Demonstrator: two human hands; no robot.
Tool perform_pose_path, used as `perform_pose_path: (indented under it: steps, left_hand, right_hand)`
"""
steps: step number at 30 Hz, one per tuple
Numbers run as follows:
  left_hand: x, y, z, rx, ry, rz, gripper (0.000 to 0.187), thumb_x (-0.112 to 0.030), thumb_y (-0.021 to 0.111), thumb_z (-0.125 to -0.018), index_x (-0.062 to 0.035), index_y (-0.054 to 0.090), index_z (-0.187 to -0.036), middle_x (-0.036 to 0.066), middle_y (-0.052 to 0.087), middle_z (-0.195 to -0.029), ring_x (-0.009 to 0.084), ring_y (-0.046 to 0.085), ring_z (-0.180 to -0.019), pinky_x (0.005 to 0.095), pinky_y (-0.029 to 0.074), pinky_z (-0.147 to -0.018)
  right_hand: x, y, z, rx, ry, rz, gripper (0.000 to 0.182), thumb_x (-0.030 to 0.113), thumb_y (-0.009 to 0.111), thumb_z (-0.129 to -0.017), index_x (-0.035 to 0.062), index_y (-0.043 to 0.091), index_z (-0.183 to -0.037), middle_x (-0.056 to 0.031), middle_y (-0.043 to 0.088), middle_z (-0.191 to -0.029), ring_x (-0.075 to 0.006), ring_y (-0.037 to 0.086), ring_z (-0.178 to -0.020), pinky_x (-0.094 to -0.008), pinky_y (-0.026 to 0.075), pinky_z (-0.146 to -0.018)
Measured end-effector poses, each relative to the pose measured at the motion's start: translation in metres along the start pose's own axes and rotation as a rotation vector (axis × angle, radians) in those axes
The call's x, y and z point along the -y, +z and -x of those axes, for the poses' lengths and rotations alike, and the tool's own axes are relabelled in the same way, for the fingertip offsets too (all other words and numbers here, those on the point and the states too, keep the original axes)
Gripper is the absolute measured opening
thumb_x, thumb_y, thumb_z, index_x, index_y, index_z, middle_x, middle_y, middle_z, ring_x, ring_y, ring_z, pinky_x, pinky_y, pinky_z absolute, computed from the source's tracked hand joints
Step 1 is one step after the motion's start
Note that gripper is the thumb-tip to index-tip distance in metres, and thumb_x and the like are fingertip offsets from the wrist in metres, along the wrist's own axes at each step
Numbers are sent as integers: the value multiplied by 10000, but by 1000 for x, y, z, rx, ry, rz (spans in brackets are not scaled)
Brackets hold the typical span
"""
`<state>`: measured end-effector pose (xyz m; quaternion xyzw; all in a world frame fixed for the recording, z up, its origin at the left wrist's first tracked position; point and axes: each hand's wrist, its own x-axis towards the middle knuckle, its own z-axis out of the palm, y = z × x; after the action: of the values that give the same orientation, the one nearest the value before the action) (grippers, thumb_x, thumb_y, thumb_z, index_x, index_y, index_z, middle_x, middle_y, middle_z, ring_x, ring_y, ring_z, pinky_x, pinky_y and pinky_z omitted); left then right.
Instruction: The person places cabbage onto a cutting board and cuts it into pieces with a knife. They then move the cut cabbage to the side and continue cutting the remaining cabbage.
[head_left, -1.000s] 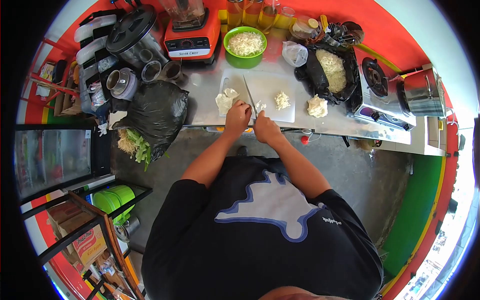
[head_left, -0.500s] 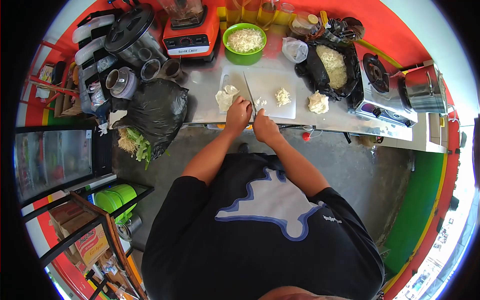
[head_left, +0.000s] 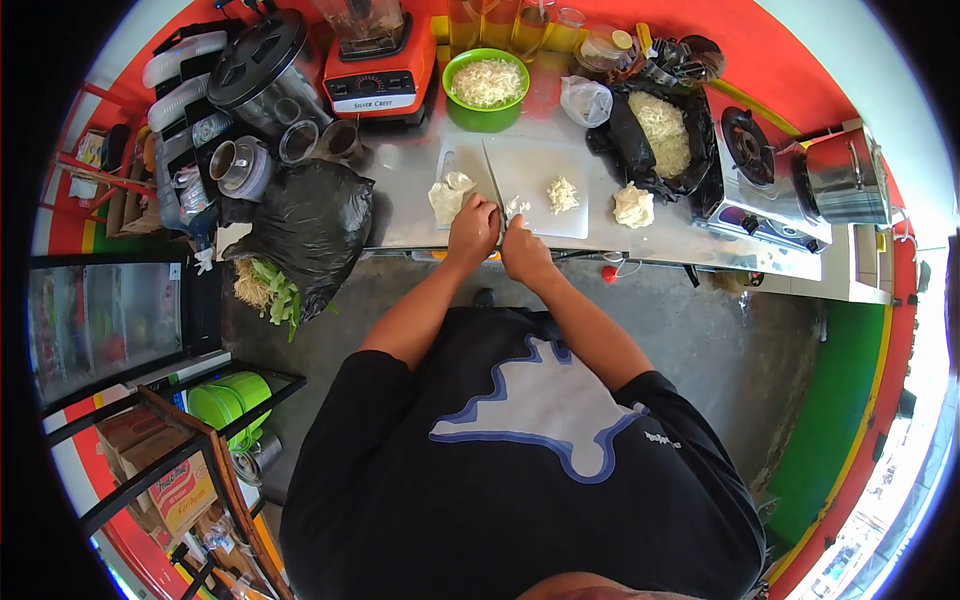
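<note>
A knife (head_left: 492,175) slants across a white cutting board (head_left: 531,157), its blade pointing away from me. Its handle is in my right hand (head_left: 525,252), whose fingers are wrapped round it at the board's near edge. Close against the blade's left side, my left hand (head_left: 474,230) is curled downward; what its fingers press on is hidden. Left of that hand lies a pale cabbage piece (head_left: 449,197). Small cut bits (head_left: 516,206) lie just right of the blade, and a little pile of pale shreds (head_left: 562,195) is farther right on the board.
Beyond the board stands a green bowl (head_left: 485,117) of shreds, beside a red blender (head_left: 372,90). To the right are another pale chunk (head_left: 633,206), a black bag (head_left: 624,140) of shreds and a stove (head_left: 748,150). A full black bag (head_left: 305,220) hangs over the counter's left edge.
Both hands and the knife stay in nearly the same place, with only a slight shift at the blade. The whole view has moved slightly.
</note>
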<state>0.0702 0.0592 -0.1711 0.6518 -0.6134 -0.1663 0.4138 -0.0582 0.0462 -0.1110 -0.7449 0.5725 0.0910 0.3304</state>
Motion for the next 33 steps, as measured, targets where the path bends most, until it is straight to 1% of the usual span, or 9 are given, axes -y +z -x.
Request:
perform_pose_path:
  steps: [8,13,16,18,21,24,28,29,33]
  left_hand:
    - [-1,-1,1,41,-57,30,119,-98,592,-903,-11,670,-881,153,596,-931,374,624,-844,461,510,-751]
    - [-1,-2,2,5,19,30,114,-83,586,-902,-4,664,-881,163,599,-920,383,618,-841,463,505,-753]
    - [-5,-7,3,35,45,63,108,-71,583,-900,0,658,-869,171,597,-907,383,617,-847,464,504,-761]
    - [-4,-11,5,80,91,45,115,-51,582,-900,14,676,-913,185,609,-928,378,625,-867,450,509,-781]
    - [-2,-21,6,49,28,130,207,-8,583,-897,40,701,-1060,193,645,-1023,360,647,-906,412,522,-818]
    - [-3,-39,3,-33,-50,99,201,1,587,-888,44,706,-1044,182,650,-1010,339,653,-885,400,527,-808]
    - [9,-56,-2,-141,14,-214,355,-22,666,-827,-9,673,-1182,152,617,-1149,343,574,-1083,422,481,-938]
    - [16,-56,-1,-101,-53,-202,453,-58,698,-809,-60,644,-1259,162,573,-1253,367,514,-1172,446,421,-1026]
    - [28,-57,6,-58,-82,-258,488,-80,720,-817,-64,625,-1295,189,510,-1341,386,511,-1175,472,428,-1020]
  right_hand:
    - [-2,-2,-4,2,-10,-3,309,98,581,-928,-57,402,-1126,-373,652,-1074,-504,644,-1064,-535,520,-920]
    - [-1,8,-4,-13,17,-50,306,100,587,-924,-59,405,-1111,-372,652,-1078,-506,644,-1060,-530,520,-923]
    - [-3,-1,-10,-11,9,-35,369,76,555,-924,-68,389,-1220,-340,664,-1108,-474,657,-1078,-510,535,-930]
    - [-8,-3,-16,-72,-67,-13,360,91,551,-924,-76,403,-1208,-344,666,-1079,-480,664,-1047,-518,541,-907]
    - [-19,0,-19,-153,11,-139,372,121,557,-923,-92,415,-1193,-354,663,-1047,-499,663,-1013,-533,542,-885]
    - [-30,2,-13,-146,-76,-155,403,154,572,-916,-106,416,-1183,-368,656,-1026,-511,659,-989,-544,537,-870]
    - [-34,5,-3,-95,-232,-132,417,185,581,-914,-109,424,-1165,-374,653,-1005,-510,657,-966,-551,531,-859]
    - [-33,6,2,-80,-227,-115,412,190,584,-912,-99,430,-1163,-371,655,-996,-508,657,-961,-551,531,-855]
    - [-49,10,11,-78,-275,-86,383,201,598,-903,-64,419,-1114,-362,649,-877,-533,640,-891,-582,514,-802]
